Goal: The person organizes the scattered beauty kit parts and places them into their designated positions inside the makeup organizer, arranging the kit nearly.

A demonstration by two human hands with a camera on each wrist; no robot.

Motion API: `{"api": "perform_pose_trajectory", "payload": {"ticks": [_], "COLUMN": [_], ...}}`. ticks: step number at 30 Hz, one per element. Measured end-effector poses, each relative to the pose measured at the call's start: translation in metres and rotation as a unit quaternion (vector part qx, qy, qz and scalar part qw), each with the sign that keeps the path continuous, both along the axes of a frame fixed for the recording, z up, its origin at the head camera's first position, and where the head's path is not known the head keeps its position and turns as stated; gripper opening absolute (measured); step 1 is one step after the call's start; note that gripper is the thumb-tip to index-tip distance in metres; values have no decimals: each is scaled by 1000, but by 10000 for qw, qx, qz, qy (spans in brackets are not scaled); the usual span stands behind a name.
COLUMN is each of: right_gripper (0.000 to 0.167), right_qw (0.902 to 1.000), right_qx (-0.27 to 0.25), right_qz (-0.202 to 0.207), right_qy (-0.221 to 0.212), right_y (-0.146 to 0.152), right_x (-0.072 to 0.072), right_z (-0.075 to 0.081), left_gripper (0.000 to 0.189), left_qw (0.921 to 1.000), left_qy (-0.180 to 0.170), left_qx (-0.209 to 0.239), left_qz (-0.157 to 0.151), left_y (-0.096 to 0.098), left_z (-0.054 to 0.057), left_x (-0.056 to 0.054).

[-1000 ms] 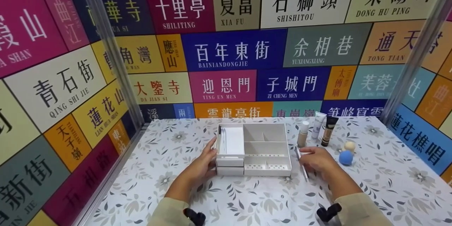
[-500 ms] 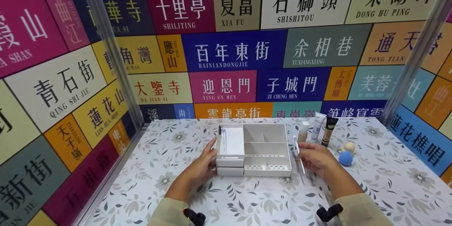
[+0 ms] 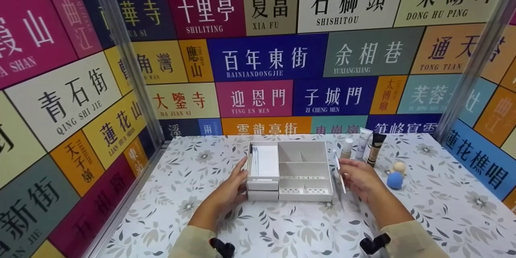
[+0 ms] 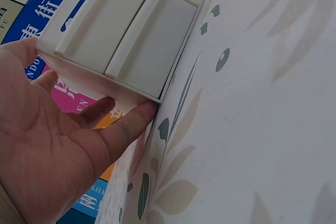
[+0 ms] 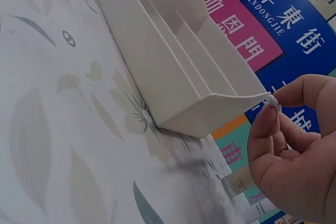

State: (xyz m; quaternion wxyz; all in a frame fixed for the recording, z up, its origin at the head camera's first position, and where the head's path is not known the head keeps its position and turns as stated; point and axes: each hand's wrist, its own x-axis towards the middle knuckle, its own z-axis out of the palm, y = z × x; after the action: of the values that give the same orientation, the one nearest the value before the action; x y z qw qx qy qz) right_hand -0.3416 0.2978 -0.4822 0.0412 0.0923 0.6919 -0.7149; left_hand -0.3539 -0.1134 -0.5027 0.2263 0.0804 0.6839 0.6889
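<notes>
The left hand (image 3: 234,182), fingers extended, touches the white organizer (image 3: 296,168) at its left side (apparently steadying it); right of the organizer, the right hand (image 3: 362,178) pinches a slim white stick (image 3: 337,159) near mid-length, seemingly for control.

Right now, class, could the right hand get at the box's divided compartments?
Probably yes: the right hand, pinching a white stick, is just beside the box, and the divided compartments are open on top.
</notes>
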Motion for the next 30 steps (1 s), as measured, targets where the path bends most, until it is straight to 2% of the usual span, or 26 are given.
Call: {"api": "perform_pose_trajectory", "payload": {"ticks": [9,18,30], "right_gripper": [61,59,62], "right_qw": [9998,9981,9946], "right_qx": [-44,112,-79], "right_qz": [160,570,881], "right_qy": [99,228,547], "right_y": [-15,-30,-55], "right_x": [4,11,20], "right_z": [11,17,23], "left_gripper": [58,59,57], "left_qw": [10000,9998,9998], "left_qy": [55,186,162], "left_qx": [-15,45,46], "left_qz": [-24,-26,-83], "left_y": [-1,-1,-1], "left_z": [-1,-2,0], "left_x": [0,1,1]}}
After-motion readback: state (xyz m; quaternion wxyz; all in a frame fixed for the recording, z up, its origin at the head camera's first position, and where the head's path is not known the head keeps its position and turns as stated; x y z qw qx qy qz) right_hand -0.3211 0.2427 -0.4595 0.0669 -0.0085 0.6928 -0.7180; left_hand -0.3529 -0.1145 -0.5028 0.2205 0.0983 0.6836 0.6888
